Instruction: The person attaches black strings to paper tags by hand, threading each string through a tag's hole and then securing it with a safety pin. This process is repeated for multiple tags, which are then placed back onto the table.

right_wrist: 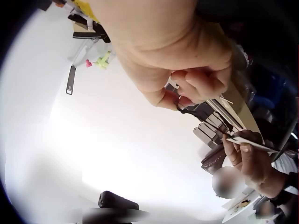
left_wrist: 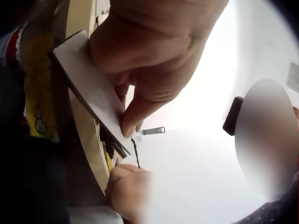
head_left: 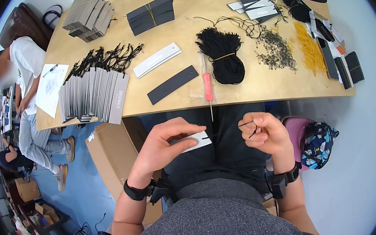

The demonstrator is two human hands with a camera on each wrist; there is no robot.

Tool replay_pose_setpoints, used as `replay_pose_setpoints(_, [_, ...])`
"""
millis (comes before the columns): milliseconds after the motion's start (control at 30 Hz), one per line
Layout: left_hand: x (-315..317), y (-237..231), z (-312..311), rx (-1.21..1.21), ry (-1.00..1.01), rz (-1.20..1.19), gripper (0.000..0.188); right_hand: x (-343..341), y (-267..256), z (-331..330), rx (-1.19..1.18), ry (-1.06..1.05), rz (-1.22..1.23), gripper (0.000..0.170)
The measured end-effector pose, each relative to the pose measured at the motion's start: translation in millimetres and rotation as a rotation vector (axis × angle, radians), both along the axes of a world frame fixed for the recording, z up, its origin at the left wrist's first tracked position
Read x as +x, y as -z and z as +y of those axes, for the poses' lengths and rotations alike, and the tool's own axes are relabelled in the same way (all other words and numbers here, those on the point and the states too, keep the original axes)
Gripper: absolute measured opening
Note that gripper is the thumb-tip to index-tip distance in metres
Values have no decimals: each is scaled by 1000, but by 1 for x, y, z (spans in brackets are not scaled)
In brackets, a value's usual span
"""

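In the head view my left hand [head_left: 163, 140] is over my lap, gripping a white hang tag [head_left: 201, 141] between thumb and fingers. The tag's end with the hole points toward my right hand [head_left: 268, 133]. Thumb and curled fingers of that hand pinch a black string [head_left: 253, 132]. From the right wrist, the string [right_wrist: 205, 121] runs taut from my fingertips to the tag [right_wrist: 252, 143]. The left wrist view shows the tag [left_wrist: 96, 88] tilted and edge-on, with the string [left_wrist: 136, 153] at its lower end.
On the table ahead are a fan of strung tags [head_left: 89, 95], a loose black tag [head_left: 173, 85], white tags [head_left: 157, 60], a black string bundle [head_left: 223, 63] and a red-handled awl [head_left: 207, 87]. Safety pins [head_left: 275, 51] and yellow cords [head_left: 308, 49] lie right. A person [head_left: 28, 61] sits left.
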State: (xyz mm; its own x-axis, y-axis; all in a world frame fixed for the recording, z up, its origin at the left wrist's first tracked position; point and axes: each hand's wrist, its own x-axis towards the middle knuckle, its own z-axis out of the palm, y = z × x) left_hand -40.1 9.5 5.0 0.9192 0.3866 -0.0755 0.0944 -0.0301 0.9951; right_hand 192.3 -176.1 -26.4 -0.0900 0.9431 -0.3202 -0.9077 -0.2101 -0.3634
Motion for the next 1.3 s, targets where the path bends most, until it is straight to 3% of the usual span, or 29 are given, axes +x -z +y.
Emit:
replay_pose_setpoints(33, [-2, -5, 5, 238, 90, -2, 38, 0, 1, -1, 1, -1, 1, 20])
replay_pose_setpoints(100, [-5, -19, 5, 274, 96, 58, 39, -3, 3, -4, -53, -113, 89, 29])
replay_pose_setpoints(133, [-6, -23, 7, 259, 148, 79, 40, -3, 6, -3, -20, -136, 216, 22])
replay_pose_setpoints(200, [-7, -27, 11, 248, 199, 102, 41, -4, 4, 0, -3, -76, 224, 19])
replay_pose_setpoints(267, [-5, -30, 18, 194, 48, 84, 41, -8, -5, 4, 19, -18, 235, 23])
replay_pose_setpoints(300, [-3, -34, 19, -34, -119, 143, 43, -10, -12, 6, 35, 73, 108, 30])
replay_pose_setpoints(367, [3, -43, 39, -224, -338, 17, 48, -12, -14, 9, 58, 157, -19, 40])
replay_pose_setpoints(433, [7, -43, 73, -116, -396, -196, 53, -12, -10, 6, 166, 132, -52, 45])
replay_pose_setpoints(533, [10, -55, 106, -19, -525, -275, 52, -18, -6, 3, 189, 116, -80, 42])
replay_pose_setpoints(633, [0, -48, 127, 163, -622, -176, 53, -19, -3, 0, 154, 129, -138, 38])
replay_pose_setpoints(700, [-10, -29, 130, 496, -629, 167, 55, -19, -5, 0, 132, 135, -173, 35])
replay_pose_setpoints(767, [-12, -10, 122, 610, -600, 215, 57, -18, -9, 1, 103, 137, -209, 33])
replay_pose_setpoints(833, [-15, 12, 118, 1240, -615, 370, 55, -16, -15, 6, 31, 162, -476, 27])
replay_pose_setpoints(867, [-13, 18, 113, 1216, -657, 381, 55, -17, -20, 11, 25, 160, -479, 27])
replay_pose_setpoints(933, [-9, 22, 105, 1232, -691, 396, 55, -20, -29, 26, -90, 299, -1128, 16])
replay_pose_setpoints(967, [-8, 22, 103, 1255, -724, 412, 56, -19, -29, 34, -94, 299, -1131, 16])
replay_pose_setpoints(1033, [-9, 28, 102, 1265, -755, 407, 55, -15, -25, 50, -12, 569, -1876, 13])
replay_pose_setpoints(1200, [4, 2, 59, 1313, -808, 329, 53, -4, -13, 73, -52, 694, -2108, 10])
replay_pose_setpoints(1267, [8, -1, 43, 1115, -606, 161, 47, -2, -10, 76, -145, 679, -2213, 9])
replay_pose_setpoints(1300, [11, -4, 34, 1114, -610, 163, 47, -3, -11, 77, -141, 676, -2214, 9])
